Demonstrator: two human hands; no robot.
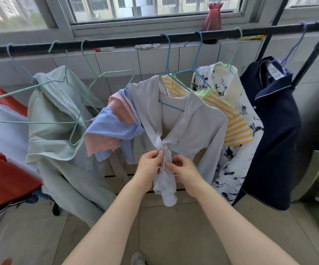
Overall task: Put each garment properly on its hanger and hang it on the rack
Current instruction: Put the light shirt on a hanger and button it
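A pale grey top (196,131) with blue and pink sleeves hangs on a blue wire hanger (166,54) hooked over the black rack bar (116,41). Its front tie ends (165,180) hang down from a knot at the middle. My left hand (151,163) pinches the tie fabric from the left. Just to the right, my right hand (181,166) pinches the same strip with curled fingers.
Other garments hang along the bar: a mint shirt (59,142), a red and lilac piece (4,150), a yellow striped top (233,121), a floral shirt (237,161), a navy shirt (273,134). Empty green hangers (89,88) hang at centre left. A red vase (213,16) stands on the sill.
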